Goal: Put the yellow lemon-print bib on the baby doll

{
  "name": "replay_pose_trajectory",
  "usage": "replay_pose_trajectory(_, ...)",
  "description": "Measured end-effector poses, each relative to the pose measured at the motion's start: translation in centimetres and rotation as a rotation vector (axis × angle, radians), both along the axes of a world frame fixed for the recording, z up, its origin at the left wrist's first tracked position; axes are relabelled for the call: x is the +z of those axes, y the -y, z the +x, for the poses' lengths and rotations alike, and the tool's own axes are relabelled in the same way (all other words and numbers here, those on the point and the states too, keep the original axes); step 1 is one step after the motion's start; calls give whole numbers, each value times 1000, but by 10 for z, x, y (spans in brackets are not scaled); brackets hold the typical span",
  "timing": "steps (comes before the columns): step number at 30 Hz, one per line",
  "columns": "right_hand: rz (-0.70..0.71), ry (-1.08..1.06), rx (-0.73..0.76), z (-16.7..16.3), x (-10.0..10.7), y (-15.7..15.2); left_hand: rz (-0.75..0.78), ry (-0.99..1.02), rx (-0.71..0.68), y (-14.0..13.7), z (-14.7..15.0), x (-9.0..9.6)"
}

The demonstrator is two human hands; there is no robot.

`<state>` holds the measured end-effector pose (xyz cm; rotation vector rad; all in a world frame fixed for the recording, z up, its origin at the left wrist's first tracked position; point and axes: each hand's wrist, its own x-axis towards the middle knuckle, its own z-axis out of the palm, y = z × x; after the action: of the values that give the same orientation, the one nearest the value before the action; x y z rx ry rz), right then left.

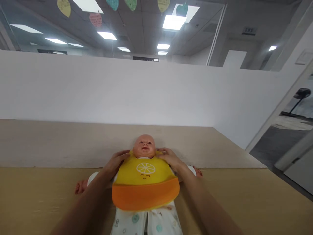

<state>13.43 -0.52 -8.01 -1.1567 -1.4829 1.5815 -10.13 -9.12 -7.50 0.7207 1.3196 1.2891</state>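
Observation:
A baby doll (144, 146) lies on its back on the table, its head toward the wall and its arms spread out. Over its chest is a yellow bib (145, 173) with a white lemon slice and a smiling face printed on it. An orange catch pocket (146, 195) runs along the bib's lower edge. My left hand (118, 161) holds the bib's upper edge beside the doll's neck, fingers bent over it. On the other side of the neck, my right hand (171, 158) grips the matching edge. Fingertips are partly hidden at both shoulders.
The wooden table (232, 202) has a paler board section (61, 143) along its back. Behind it stands a white partition wall (110, 88) with glass above, where colored paper leaves (64, 7) hang. A doorway (276, 137) opens at the right.

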Motion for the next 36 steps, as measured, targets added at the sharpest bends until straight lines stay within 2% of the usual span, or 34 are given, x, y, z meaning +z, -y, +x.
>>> replay_pose_trajectory(2, -39, -137, 26, 10, 8, 20, 30, 32, -1, 10, 0, 3)
replay_pose_trajectory(4, -67, -185, 33, 16, 17, 36, 47, 39, -27, 16, 0, 5)
replay_pose_trajectory(8, -120, -144, 28, 25, 28, 51, 38, -71, -114, 26, 2, 5)
replay_pose_trajectory(11, -134, -104, 32, 27, 31, 55, 26, -130, -116, 28, 3, 8)
replay_pose_trajectory(18, -109, -226, -82, 9, 31, 49, 77, -138, 75, 8, 0, 20)
replay_pose_trajectory(25, -7, -68, -163, 8, 11, 45, 24, -324, 23, 14, 1, 9)
replay_pose_trajectory(31, 139, -61, -182, 25, 10, 64, 142, -532, 111, 51, -4, 10)
replay_pose_trajectory(36, 232, -90, -258, 40, 5, 110, 255, -720, 217, 108, 9, -9)
